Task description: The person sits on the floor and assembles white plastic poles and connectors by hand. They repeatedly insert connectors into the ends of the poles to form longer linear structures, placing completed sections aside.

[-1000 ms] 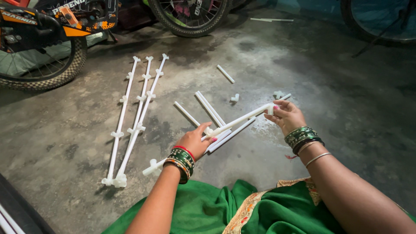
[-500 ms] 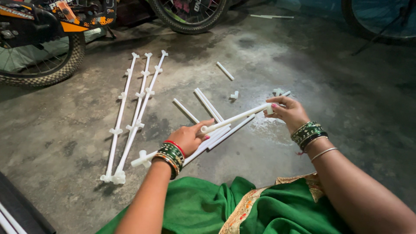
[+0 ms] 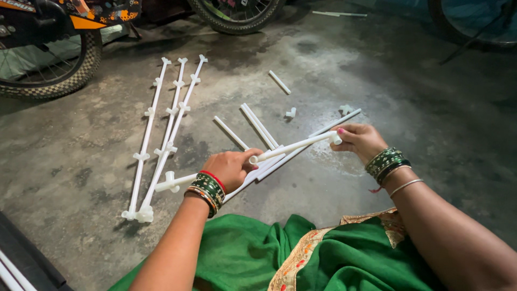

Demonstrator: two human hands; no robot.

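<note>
My left hand (image 3: 230, 168) grips a white plastic rod with a cross-shaped connector (image 3: 171, 182) sticking out to its left. My right hand (image 3: 360, 141) holds the far end of a second white rod (image 3: 293, 147) by a small white fitting at its tip. That rod's near end sits right at my left hand's fingers. Both hands are a little above the concrete floor. Under them lie several loose white rods (image 3: 258, 125).
Three long assembled white rods with connectors (image 3: 161, 134) lie side by side on the left. A short rod (image 3: 279, 82) and small white connectors (image 3: 291, 112) lie further out. Bicycle wheels (image 3: 48, 67) stand at the back. Green cloth (image 3: 301, 253) covers my lap.
Both hands have shifted left with their rods. The connector end by my left hand moved further left, and the rod between the hands now lies flatter.
</note>
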